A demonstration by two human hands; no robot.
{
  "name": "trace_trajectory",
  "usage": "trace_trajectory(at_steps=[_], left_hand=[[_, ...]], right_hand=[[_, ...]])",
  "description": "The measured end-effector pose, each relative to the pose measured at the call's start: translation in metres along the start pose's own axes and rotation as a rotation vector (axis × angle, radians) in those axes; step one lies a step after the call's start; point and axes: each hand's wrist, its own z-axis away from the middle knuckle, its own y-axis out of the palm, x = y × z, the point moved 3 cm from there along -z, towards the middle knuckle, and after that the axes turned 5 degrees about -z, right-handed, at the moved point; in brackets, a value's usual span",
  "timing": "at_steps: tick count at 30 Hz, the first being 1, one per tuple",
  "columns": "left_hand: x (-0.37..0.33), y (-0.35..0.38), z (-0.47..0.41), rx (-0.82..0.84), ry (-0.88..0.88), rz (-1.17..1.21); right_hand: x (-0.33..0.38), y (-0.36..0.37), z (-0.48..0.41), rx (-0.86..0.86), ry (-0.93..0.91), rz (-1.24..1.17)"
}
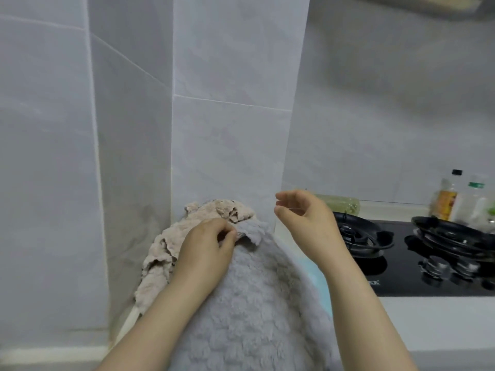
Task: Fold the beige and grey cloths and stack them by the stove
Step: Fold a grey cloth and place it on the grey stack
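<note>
The left hand [206,245] pinches the far edge of the grey cloth [254,303] between thumb and curled fingers, lifting a small flap of it. That fluffy cloth lies spread under the left forearm and fills the space between the two arms. The beige cloth [163,253] lies crumpled just beyond and to the left of the left hand, partly under the grey cloth's far edge and pushed up against the tiled wall [227,103]. There is one cloth of each colour.

The right hand [302,212] hangs in the air to the right of the left hand, apart from both cloths, its fingers loosely bent with thumb and forefinger parted. It grips nothing that can be made out, though a faint thin line shows between the fingers and cannot be identified.

To the right of the right hand sits the black glass stove [396,279], set into the pale counter [434,325]. It carries two burner grates [356,234], one close beside the right wrist and one farther right, and two knobs [434,266] along its near side. Behind the stove, past the right hand, stand two upright bottles [450,194], one with a black cap and one with a green cap, and a pale green container [340,203] lies low just behind the right hand's knuckles. A pale blue strip [318,277] shows along the grey cloth's right edge, under the right forearm, between cloth and stove. The wall corner closes off the space beyond the left hand.
</note>
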Motion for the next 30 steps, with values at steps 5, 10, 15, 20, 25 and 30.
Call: trace_trajectory(at_steps=[5, 10, 15, 20, 25, 30], left_hand=[[-0.009, -0.016, 0.003, -0.045, 0.004, 0.089], [-0.014, -0.029, 0.000, -0.096, -0.040, 0.145], [-0.019, -0.034, -0.002, -0.096, -0.025, 0.170], [-0.018, -0.038, -0.005, -0.120, -0.078, 0.238], [-0.023, -0.039, -0.008, -0.120, -0.164, 0.487], [-0.017, -0.045, -0.013, -0.187, -0.114, 0.447]], right_hand=[[0.004, -0.006, -0.007, 0.120, -0.013, 0.018], [0.003, 0.002, -0.002, 0.499, 0.054, 0.221], [0.001, 0.006, 0.001, 0.529, 0.090, 0.318], [0.002, 0.009, 0.001, 0.463, 0.069, 0.399], [0.004, 0.011, 0.002, 0.428, 0.034, 0.417], [0.004, 0.010, -0.002, 0.284, -0.122, 0.416]])
